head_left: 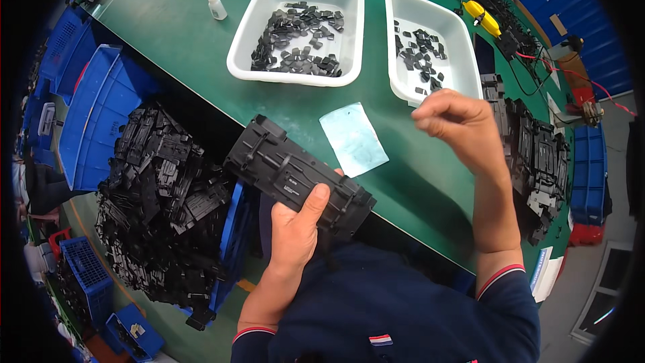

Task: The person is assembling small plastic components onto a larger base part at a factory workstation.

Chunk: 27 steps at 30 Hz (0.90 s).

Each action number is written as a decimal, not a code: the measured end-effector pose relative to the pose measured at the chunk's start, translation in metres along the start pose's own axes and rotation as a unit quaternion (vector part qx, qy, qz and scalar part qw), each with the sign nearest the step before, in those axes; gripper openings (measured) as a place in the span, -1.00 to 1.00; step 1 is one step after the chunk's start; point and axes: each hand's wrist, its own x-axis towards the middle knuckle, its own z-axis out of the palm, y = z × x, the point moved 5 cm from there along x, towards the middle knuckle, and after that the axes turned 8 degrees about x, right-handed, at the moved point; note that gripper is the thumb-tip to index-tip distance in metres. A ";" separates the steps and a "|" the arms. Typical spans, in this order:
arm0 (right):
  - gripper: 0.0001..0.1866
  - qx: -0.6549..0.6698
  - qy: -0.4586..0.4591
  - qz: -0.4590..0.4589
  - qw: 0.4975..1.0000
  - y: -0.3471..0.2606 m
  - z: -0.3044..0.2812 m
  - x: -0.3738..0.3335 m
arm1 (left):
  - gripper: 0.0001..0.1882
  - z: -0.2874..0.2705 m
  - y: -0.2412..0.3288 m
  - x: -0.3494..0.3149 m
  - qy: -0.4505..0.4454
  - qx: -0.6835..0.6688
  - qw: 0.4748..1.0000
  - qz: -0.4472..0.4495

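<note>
My left hand (294, 228) grips a long black moulded plastic part (285, 168) by its near side, thumb lying across the top. The part is tilted over the table's near edge, ribbed face upward. Over the table on the right, my right hand (463, 124) is raised with thumb and fingertips pinched together. Whether a small piece sits in that pinch is hidden. Just beyond it stands a white tub (463, 40) with small black plastic pieces (422, 55). A larger white tub (242, 47) to its left contains many more such pieces (295, 40).
A pale sheet (354, 141) lies on the green table (175, 33), and a small white dropper bottle (216, 7) stands farther left. Black parts (161, 175) heap up at left beside a blue crate (101, 114). More black parts (537, 144) are stacked at right, below a yellow object (482, 18) and cables.
</note>
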 end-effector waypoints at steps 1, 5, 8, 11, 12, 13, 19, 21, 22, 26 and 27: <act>-0.89 -0.031 -0.005 -0.010 0.999 0.002 0.006 -0.003 | -0.70 0.000 -0.001 0.001 -0.001 0.000 1.000 -0.004; -0.87 0.071 -0.006 0.120 0.990 0.024 0.024 -0.003 | -0.70 0.002 -0.004 0.003 -0.004 0.001 1.000 -0.008; -0.87 0.068 -0.004 0.146 0.987 0.034 0.035 0.003 | -0.70 0.004 -0.005 0.005 -0.014 -0.004 1.000 -0.011; -0.86 0.022 0.011 0.114 0.993 0.043 0.043 0.010 | -0.72 0.005 -0.008 0.007 -0.025 -0.017 1.000 -0.005; -0.86 0.001 0.018 0.093 0.995 0.046 0.044 0.012 | -0.71 0.005 -0.008 0.008 -0.026 -0.016 1.000 -0.006; -0.86 -0.021 0.023 0.073 0.997 0.046 0.047 0.015 | -0.71 0.004 -0.009 0.008 -0.026 -0.016 1.000 -0.008; -0.83 -0.195 -0.034 0.087 0.976 0.036 0.056 0.022 | -0.68 0.001 -0.013 0.012 -0.037 -0.021 0.999 -0.024; -0.82 -0.184 -0.031 0.096 0.978 0.041 0.058 0.025 | -0.67 0.001 -0.014 0.013 -0.044 -0.029 0.998 -0.030; -0.82 -0.178 -0.030 0.100 0.979 0.043 0.059 0.026 | -0.67 0.000 -0.014 0.013 -0.047 -0.031 0.998 -0.034; -0.81 -0.223 -0.024 0.126 0.966 0.036 0.065 0.032 | -0.65 -0.002 -0.013 0.016 -0.056 -0.018 0.997 -0.040; -0.81 -0.223 -0.024 0.131 0.966 0.037 0.066 0.033 | -0.65 -0.003 -0.014 0.017 -0.055 -0.019 0.997 -0.041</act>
